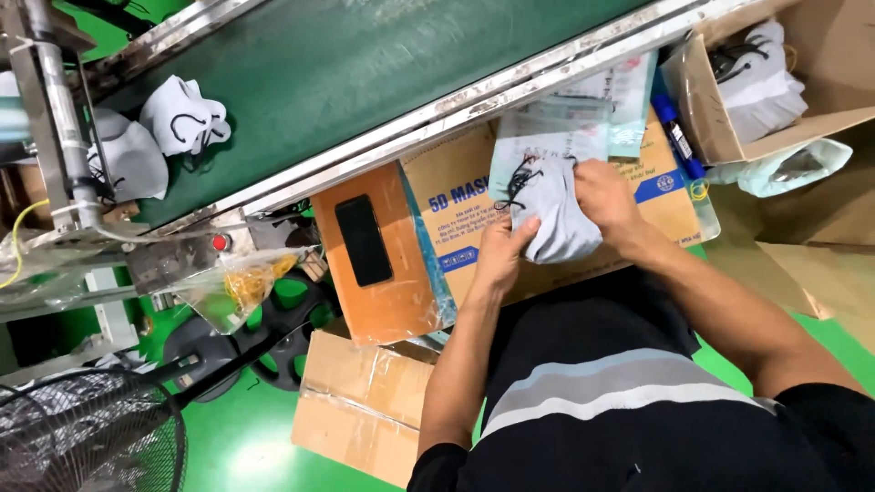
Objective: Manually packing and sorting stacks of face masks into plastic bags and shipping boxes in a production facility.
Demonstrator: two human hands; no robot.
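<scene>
Over a cardboard box [456, 228], left hand [499, 260] and right hand [606, 196], wrists bent, clasp a mask stack [558, 214].

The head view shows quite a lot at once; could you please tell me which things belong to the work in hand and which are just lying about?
In hand:
left hand and right hand holding a mask stack
clear bags just above it
carton under the work

Lying about:
phone
masks on the belt
box of masks
fan
bag of rubber bands
</scene>
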